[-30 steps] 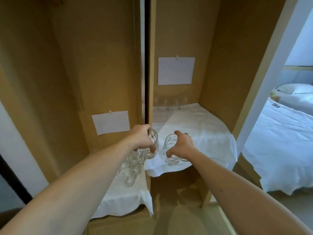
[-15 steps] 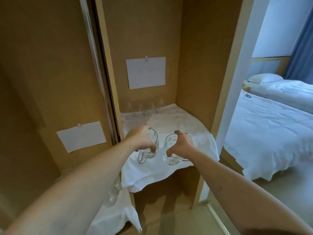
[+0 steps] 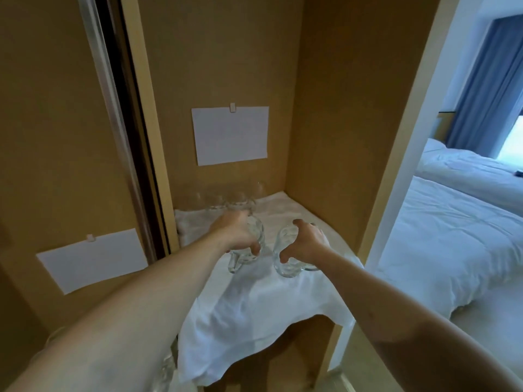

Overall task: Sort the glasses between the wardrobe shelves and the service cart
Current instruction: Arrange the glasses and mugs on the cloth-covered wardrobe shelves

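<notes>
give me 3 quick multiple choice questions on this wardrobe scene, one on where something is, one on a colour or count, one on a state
1. Where is the row of small glasses?
A. at the back of the shelf, below the paper sheet
B. on the bed
C. on the floor

2. What colour is the cloth on the shelf?
A. red
B. white
C. black

3. What is the left hand doing?
A. hanging idle
B. pressing flat on the wall
C. holding a glass mug in its grip

Answers:
1. A, the glasses stand along the back wall under the paper sheet.
2. B, the cloth draped over the shelf edge is white.
3. C, its fingers curl round the left glass mug, as the right hand does round the right glass mug.
</notes>
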Tool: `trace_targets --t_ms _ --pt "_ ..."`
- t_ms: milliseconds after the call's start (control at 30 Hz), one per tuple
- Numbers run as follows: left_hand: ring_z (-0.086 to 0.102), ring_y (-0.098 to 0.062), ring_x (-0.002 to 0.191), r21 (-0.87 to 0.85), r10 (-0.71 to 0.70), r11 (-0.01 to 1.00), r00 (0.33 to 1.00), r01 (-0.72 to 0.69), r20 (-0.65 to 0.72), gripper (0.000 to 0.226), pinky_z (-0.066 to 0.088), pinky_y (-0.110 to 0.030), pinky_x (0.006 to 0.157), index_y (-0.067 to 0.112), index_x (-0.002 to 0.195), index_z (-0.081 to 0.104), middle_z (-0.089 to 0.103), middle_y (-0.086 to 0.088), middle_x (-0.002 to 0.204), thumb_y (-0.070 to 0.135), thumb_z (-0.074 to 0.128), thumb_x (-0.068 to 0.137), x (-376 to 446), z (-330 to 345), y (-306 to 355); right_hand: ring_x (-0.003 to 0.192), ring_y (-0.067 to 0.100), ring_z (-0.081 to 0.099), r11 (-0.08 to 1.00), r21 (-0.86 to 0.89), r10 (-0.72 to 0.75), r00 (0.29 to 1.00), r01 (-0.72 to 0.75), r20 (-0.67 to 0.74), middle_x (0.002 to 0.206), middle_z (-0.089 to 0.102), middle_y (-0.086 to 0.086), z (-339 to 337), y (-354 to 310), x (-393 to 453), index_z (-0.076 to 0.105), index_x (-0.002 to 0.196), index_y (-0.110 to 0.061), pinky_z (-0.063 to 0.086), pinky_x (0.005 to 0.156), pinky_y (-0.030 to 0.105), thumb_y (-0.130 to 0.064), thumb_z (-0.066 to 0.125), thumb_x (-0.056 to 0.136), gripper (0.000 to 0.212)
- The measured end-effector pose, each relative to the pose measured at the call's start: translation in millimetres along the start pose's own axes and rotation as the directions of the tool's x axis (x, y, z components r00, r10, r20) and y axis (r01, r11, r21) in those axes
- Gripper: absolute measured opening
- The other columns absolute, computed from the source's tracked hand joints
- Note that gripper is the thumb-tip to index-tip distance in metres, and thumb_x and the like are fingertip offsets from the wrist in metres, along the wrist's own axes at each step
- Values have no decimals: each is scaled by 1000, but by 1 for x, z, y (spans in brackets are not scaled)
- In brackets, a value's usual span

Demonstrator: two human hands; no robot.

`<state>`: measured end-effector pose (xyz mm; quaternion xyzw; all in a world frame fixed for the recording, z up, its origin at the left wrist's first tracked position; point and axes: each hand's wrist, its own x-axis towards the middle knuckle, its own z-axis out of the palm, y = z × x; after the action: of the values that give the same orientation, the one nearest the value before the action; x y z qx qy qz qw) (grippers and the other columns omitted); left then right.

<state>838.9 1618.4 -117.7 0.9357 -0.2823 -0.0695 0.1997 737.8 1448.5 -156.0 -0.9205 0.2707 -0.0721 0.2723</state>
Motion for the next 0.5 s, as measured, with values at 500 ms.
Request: trace_targets --t_ms 500 --pt "60 -25 119 -18 -152 988 988 152 -15 113 58 -35 83 25 150 43 58 -5 136 38 96 50 112 42 13 128 31 49 988 -50 -134 975 144 176 141 48 7 4 34 154 34 152 -22 49 88 36 -41 90 52 116"
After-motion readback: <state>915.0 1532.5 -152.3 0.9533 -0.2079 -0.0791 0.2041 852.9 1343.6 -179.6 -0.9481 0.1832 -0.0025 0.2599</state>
